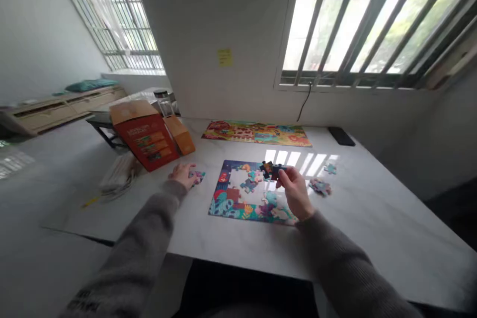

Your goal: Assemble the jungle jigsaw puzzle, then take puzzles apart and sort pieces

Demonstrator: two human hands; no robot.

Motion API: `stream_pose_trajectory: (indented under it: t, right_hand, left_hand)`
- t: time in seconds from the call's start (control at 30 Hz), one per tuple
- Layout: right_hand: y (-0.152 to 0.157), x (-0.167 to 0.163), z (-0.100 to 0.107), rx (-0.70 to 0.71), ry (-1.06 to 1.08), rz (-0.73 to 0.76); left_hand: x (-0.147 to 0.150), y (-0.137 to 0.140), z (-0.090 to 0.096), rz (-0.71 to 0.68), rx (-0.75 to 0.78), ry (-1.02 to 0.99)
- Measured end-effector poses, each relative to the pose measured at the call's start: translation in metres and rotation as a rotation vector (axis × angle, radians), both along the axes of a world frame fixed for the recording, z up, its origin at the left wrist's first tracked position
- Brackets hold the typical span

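Observation:
A partly assembled jigsaw puzzle [219,205] lies on the table, its colourful border surrounding a pale middle with several loose pieces on it. Over its upper right part, my right hand [297,192] pinches dark puzzle pieces [267,169] with some orange on them; they look joined. Left of the puzzle, my left hand [182,175] rests on the tabletop, thumb and forefinger apart. A small purple and teal puzzle piece [198,176] lies at its fingertips, partly hidden by them. To the right of my right hand sit a little heap of puzzle pieces [320,187] and a light teal piece [330,168].
Behind the puzzle, a long picture puzzle [257,133] lies near the wall. An open red box [149,141] stands at the left, beside a white bundle [118,174]. A black phone [341,136] lies at the back right of the white table [238,243].

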State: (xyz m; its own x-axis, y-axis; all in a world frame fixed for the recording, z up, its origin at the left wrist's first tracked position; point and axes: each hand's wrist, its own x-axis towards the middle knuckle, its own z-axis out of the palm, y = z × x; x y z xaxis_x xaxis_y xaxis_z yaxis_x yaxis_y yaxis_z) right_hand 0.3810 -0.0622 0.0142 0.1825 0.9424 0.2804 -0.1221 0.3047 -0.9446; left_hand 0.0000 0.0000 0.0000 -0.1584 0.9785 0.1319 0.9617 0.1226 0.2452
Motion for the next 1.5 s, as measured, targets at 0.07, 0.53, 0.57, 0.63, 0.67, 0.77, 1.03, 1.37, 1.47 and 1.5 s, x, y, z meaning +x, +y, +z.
stream_pose_trajectory:
  t: [0.07, 0.53, 0.57, 0.63, 0.67, 0.77, 1.03, 1.37, 1.47, 1.5]
  right_hand:
    - [0.0, 0.001, 0.0, 0.001, 0.004, -0.011]
    - [0.0, 0.008, 0.007, -0.006, 0.006, -0.062]
    - [-0.001, 0.008, 0.008, -0.007, 0.006, -0.062]
    - [-0.001, 0.008, 0.009, -0.005, 0.01, -0.062]
    - [-0.001, 0.008, 0.009, -0.004, 0.012, -0.062]
    - [-0.001, 0.008, 0.01, 0.003, 0.014, -0.064]
    - [-0.001, 0.008, 0.009, 0.057, -0.033, -0.093]
    - [-0.001, 0.01, 0.009, 0.051, -0.002, -0.088]
    - [-0.001, 0.01, 0.01, 0.051, 0.002, -0.087]
    - [-0.001, 0.011, 0.01, 0.049, 0.002, -0.089]
  left_hand:
    - [0.019, -0.006, 0.01, -0.017, 0.084, -0.013]
    - [0.191, -0.027, 0.029, -0.597, -0.169, 0.313]
    - [0.191, -0.026, 0.03, -0.601, -0.177, 0.32]
    - [0.191, -0.027, 0.031, -0.604, -0.192, 0.331]
    - [0.191, -0.027, 0.032, -0.604, -0.193, 0.333]
    - [0.192, -0.03, 0.032, -0.626, -0.171, 0.337]
    - [0.183, -0.026, 0.033, -0.757, -0.116, 0.302]
    - [0.15, 0.007, 0.042, -0.791, -0.22, -0.402]
    - [0.161, 0.012, 0.041, -0.702, -0.193, -0.454]
    - [0.168, 0.011, 0.04, -0.667, -0.176, -0.428]
